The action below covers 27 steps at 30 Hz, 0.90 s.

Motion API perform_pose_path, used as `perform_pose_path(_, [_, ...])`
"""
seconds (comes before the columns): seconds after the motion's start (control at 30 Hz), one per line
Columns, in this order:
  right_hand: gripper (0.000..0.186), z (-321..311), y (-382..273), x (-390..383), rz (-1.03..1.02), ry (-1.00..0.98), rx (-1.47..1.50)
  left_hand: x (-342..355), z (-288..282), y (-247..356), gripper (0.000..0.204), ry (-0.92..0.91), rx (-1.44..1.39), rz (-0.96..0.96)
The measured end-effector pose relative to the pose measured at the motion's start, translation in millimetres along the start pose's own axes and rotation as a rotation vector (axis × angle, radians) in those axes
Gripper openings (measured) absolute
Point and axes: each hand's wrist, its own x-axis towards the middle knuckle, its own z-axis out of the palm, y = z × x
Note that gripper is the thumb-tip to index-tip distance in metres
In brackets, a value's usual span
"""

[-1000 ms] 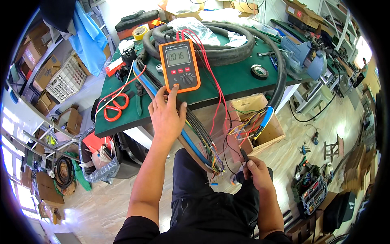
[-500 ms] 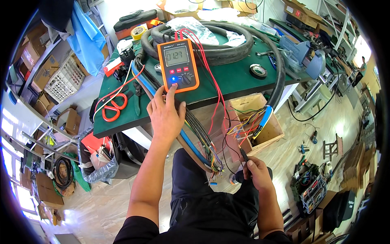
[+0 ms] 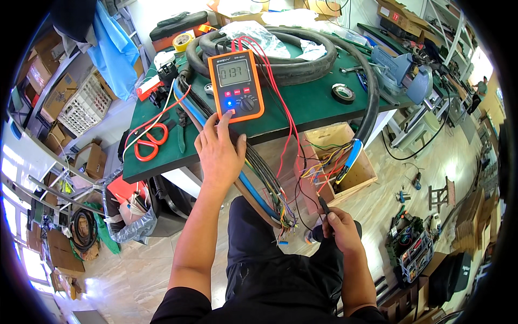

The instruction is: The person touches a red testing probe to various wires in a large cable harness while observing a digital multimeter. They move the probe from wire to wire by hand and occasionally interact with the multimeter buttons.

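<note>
The right hand (image 3: pixel 343 231), low and near the lap, pinches a slim black test probe (image 3: pixel 324 205) between thumb and fingers. The left hand (image 3: pixel 218 156) reaches forward, thumb apart, one fingertip pressing a key on a rectangular orange-edged grey meter (image 3: pixel 237 89), which sits at the near edge of a green-topped table (image 3: pixel 318 110). A bundle of blue, brown and black cables (image 3: pixel 259 197) hangs off the table beneath that hand, its ends frayed into thin coloured wires.

Right of the bundle, a pale open wooden box (image 3: pixel 356 187) stands on the floor; loose coloured wires (image 3: pixel 324 167) spread over its mouth, how deep is unclear. Left, a dark bin with a clear plastic liner (image 3: pixel 143 229) holds a red sheet and scraps.

The meter bears small print above its screen, which shows dark digits; a blue light glows above the pressed key. Beyond it lies a thick coiled black cable (image 3: pixel 310 75). Farther left stands a white lattice plastic crate (image 3: pixel 86 110).
</note>
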Motion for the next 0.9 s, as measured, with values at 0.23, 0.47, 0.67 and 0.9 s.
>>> perform_pose_path(0.23, [0.038,0.1,-0.6,-0.6,0.001,-0.003,0.003,-0.1,-0.3,0.4,0.061,0.005,-0.007,0.0])
perform_pose_path(0.47, [0.041,-0.4,-0.1,-2.6,0.005,-0.002,0.003,-0.4,0.8,-1.6,0.062,0.017,-0.005,0.009])
perform_pose_path(0.67, [0.042,-3.2,4.4,-3.8,0.006,0.006,0.007,-0.3,1.4,-0.5,0.063,0.022,-0.017,0.001])
perform_pose_path(0.9, [0.042,-1.6,4.5,-5.0,0.011,0.019,0.004,-1.1,2.6,-2.7,0.064,0.03,-0.014,0.012])
